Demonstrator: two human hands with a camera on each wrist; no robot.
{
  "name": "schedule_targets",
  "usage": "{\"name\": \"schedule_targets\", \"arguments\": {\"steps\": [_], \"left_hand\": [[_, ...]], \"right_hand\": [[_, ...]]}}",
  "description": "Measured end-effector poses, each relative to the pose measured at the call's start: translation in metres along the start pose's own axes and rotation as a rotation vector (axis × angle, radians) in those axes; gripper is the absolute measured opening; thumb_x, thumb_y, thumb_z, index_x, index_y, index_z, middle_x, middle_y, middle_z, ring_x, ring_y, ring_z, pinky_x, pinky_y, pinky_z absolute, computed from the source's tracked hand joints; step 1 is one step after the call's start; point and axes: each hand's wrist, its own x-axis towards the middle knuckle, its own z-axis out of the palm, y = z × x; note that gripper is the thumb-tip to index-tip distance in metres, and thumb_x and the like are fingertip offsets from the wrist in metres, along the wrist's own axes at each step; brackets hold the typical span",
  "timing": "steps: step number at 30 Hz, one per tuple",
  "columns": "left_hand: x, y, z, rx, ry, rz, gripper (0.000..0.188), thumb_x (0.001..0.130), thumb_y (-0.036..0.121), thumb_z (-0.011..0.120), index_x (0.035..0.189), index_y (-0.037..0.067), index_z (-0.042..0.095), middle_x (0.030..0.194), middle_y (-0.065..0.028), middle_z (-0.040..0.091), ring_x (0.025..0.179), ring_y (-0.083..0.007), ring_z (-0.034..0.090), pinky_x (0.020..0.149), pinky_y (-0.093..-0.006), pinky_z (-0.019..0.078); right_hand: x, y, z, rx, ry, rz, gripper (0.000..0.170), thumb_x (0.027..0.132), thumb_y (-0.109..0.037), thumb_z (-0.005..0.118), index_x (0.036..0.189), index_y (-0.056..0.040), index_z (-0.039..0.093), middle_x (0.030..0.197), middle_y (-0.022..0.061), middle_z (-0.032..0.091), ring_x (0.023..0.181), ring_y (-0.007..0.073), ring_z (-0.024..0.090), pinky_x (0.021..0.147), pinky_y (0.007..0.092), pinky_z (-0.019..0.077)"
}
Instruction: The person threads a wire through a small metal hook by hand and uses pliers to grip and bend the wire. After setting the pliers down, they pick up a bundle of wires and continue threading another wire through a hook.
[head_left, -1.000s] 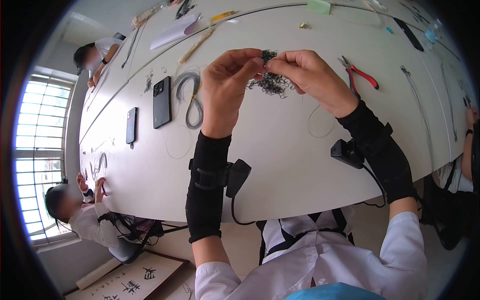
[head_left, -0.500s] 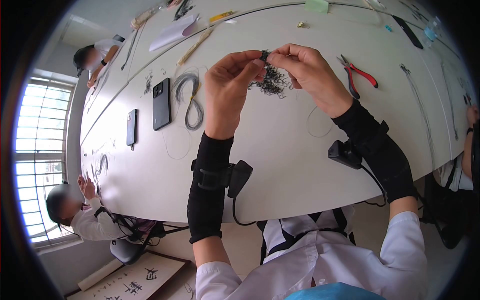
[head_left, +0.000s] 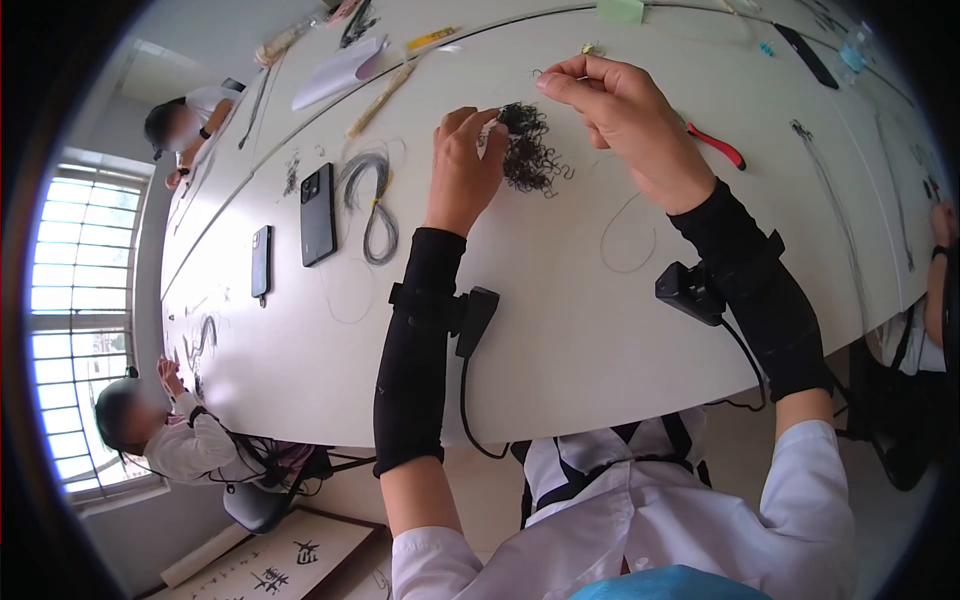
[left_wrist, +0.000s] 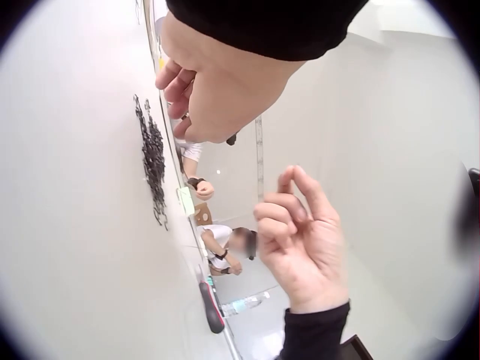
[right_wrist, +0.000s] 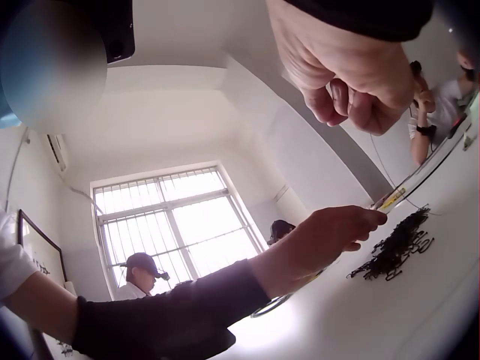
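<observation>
Small dark curved pieces lie in a pile (head_left: 530,155) on the white table, also visible in the left wrist view (left_wrist: 153,154) and the right wrist view (right_wrist: 394,251). My left hand (head_left: 463,170) is at the pile's left edge, fingers loosely bent; whether a piece lies between its fingertips cannot be told. Up and to the right of the pile, my right hand (head_left: 625,125) pinches a tiny dark hook (head_left: 537,73) between thumb and forefinger. The left wrist view shows that right hand (left_wrist: 304,244) raised.
Red-handled pliers (head_left: 718,147) lie partly behind my right hand. Coiled grey wire (head_left: 375,210) and two phones (head_left: 318,215) (head_left: 262,262) are on the left. A thin wire loop (head_left: 628,235) lies below my right wrist. Other people sit around the table.
My hands have moved apart from where they met above the pile. The left hand has come down beside it; the right has moved up with a tiny hook. The head view has shifted slightly.
</observation>
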Motion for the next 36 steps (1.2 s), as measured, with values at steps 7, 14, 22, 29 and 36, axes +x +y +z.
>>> {"name": "schedule_targets", "arguments": {"steps": [7,14,22,29,36], "left_hand": [[0.015,0.002,0.025,-0.101,-0.249,0.053,0.052,0.102,0.037,0.053,0.142,0.002,0.051,0.148,-0.0218,0.047,0.142,-0.0366,0.038,0.116,-0.0423,0.0325],[-0.01,0.03,0.011,0.02,-0.322,0.193,0.06,0.099,0.043,0.057,0.145,0.007,0.048,0.154,-0.0209,0.039,0.146,-0.0379,0.03,0.119,-0.0463,0.0251],[0.003,0.021,0.026,0.281,-0.185,0.288,0.062,0.1,0.043,0.053,0.153,0.015,0.036,0.159,-0.0223,0.029,0.149,-0.0418,0.02,0.121,-0.0544,0.0127],[0.003,0.023,0.014,-0.044,0.12,0.193,0.039,0.098,0.022,0.058,0.135,0.009,0.057,0.136,-0.0211,0.055,0.127,-0.0386,0.049,0.107,-0.047,0.0387],[0.005,0.074,-0.027,-0.264,0.382,0.343,0.035,0.082,0.0,0.07,0.117,0.008,0.067,0.106,-0.0131,0.067,0.098,-0.0287,0.065,0.085,-0.0369,0.054]], "right_hand": [[0.0,-0.019,-0.012,0.053,0.063,-0.021,0.026,0.091,-0.029,0.069,0.098,-0.0037,0.069,0.063,-0.0079,0.043,0.056,0.0026,0.035,0.049,0.0211,0.0268],[-0.001,-0.026,-0.017,0.008,0.054,-0.052,0.023,0.096,-0.029,0.065,0.101,-0.0066,0.069,0.062,-0.0095,0.032,0.056,0.0037,0.028,0.052,0.0226,0.0237],[-0.005,-0.034,-0.019,0.094,0.033,-0.063,0.022,0.096,-0.029,0.066,0.101,-0.0075,0.069,0.064,-0.0101,0.034,0.057,0.0017,0.028,0.051,0.0213,0.023],[-0.008,-0.034,-0.019,-0.173,-0.026,-0.068,0.024,0.094,-0.033,0.065,0.097,-0.0088,0.068,0.065,-0.0108,0.035,0.057,0.0012,0.028,0.05,0.0206,0.0225],[-0.006,-0.03,-0.013,-0.356,-0.1,0.106,0.03,0.094,-0.034,0.062,0.091,-0.0052,0.067,0.068,-0.0072,0.042,0.061,0.0023,0.037,0.054,0.0209,0.0299]]}}
